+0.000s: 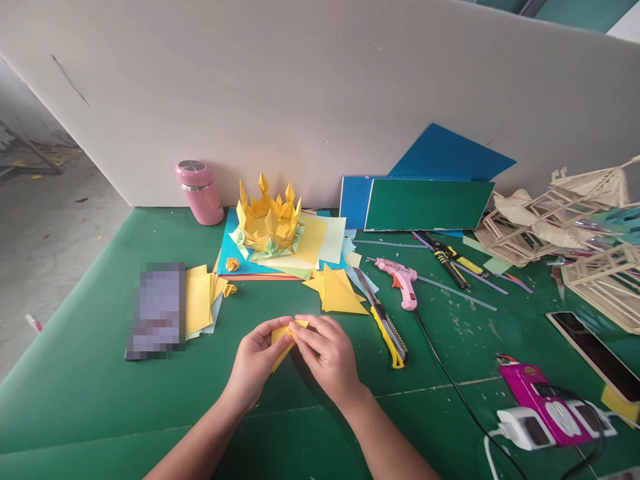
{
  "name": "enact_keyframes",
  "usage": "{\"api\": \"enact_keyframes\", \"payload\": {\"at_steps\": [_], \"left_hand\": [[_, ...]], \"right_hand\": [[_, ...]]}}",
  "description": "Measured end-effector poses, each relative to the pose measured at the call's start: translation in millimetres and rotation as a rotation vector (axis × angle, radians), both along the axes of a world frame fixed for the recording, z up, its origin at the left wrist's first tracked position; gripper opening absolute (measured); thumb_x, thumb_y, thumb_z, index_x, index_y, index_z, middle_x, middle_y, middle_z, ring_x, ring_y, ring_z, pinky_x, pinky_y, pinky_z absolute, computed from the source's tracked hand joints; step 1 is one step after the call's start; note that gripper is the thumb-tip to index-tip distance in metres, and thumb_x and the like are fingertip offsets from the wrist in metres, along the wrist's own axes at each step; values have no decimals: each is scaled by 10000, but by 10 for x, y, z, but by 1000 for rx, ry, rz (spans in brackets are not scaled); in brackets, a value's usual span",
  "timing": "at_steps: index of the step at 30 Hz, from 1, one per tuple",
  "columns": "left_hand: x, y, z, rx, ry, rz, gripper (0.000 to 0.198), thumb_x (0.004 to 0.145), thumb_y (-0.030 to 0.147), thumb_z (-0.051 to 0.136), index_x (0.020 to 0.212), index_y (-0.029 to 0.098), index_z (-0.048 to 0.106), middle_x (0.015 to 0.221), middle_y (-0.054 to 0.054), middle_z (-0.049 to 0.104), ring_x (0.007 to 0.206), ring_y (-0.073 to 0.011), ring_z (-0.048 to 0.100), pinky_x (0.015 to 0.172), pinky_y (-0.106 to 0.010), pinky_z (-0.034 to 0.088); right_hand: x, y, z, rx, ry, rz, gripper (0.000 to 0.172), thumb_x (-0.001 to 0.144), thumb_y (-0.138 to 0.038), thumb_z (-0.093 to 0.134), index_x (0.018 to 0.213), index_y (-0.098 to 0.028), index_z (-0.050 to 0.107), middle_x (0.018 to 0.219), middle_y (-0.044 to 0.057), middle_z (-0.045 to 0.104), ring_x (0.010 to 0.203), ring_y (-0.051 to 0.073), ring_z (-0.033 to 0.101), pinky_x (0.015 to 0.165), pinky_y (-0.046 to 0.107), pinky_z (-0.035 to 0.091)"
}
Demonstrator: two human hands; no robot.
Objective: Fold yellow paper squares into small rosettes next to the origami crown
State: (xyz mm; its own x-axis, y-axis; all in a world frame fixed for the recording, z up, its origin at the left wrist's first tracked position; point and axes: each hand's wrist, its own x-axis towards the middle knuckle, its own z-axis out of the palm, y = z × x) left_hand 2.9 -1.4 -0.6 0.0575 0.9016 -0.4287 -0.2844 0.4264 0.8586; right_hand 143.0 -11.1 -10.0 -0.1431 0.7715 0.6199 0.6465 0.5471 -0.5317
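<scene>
Between both hands is a small folded piece of yellow paper (281,355), held above the green tabletop. My left hand (259,357) pinches its left side, thumb on top. My right hand (327,353) grips the upper right part with thumb and fingertips, which hide some of the folds. Beyond the hands, yellow folded paper triangles (341,293) lie in a loose pile. Farther back, a yellow folded-paper crown (273,230) with pale green pieces round its base rests on stacked coloured sheets (331,241). Small yellow paper roses (233,265) sit near it.
Right of the hands lie a yellow utility knife (387,330) and a pink glue gun (403,280) with its black cord. A purple power strip (545,403), a phone (595,353) and wooden stick structures (540,220) occupy the right. A pink flask (201,193) stands back left.
</scene>
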Motion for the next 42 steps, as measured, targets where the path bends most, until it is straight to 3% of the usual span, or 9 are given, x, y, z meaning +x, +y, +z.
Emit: {"api": "enact_keyframes", "payload": {"at_steps": [9, 17, 33, 42], "left_hand": [[14, 4, 33, -7, 26, -25, 467, 466, 379, 851, 859, 160, 727, 952, -93, 769, 939, -283, 685, 855, -366, 531], [16, 2, 29, 29, 61, -49, 482, 490, 393, 840, 891, 151, 724, 1000, -113, 757, 992, -300, 668, 860, -361, 524], [-19, 16, 48, 12, -12, -10, 408, 500, 333, 844, 851, 156, 734, 933, -92, 768, 850, -234, 692, 738, -285, 543], [-15, 28, 100, -28, -30, 50, 418, 465, 312, 856, 826, 140, 734, 848, -90, 772, 757, -221, 699, 701, -301, 550]], "right_hand": [[-13, 5, -35, -27, 64, -13, 213, 852, -101, 560, 948, -203, 720, 894, 88, 720, 785, 196, 643, 682, 333, 562], [-7, 9, -46, -84, 145, 1, 229, 844, -113, 557, 942, -238, 721, 873, 64, 716, 799, 193, 649, 683, 328, 554], [18, 13, 10, -92, 104, 66, 241, 861, -134, 549, 1002, -239, 714, 917, 70, 709, 824, 194, 635, 711, 330, 552], [44, 21, 21, -94, 85, 143, 388, 855, -73, 459, 1096, -286, 677, 953, 61, 688, 854, 189, 627, 720, 337, 554]]}}
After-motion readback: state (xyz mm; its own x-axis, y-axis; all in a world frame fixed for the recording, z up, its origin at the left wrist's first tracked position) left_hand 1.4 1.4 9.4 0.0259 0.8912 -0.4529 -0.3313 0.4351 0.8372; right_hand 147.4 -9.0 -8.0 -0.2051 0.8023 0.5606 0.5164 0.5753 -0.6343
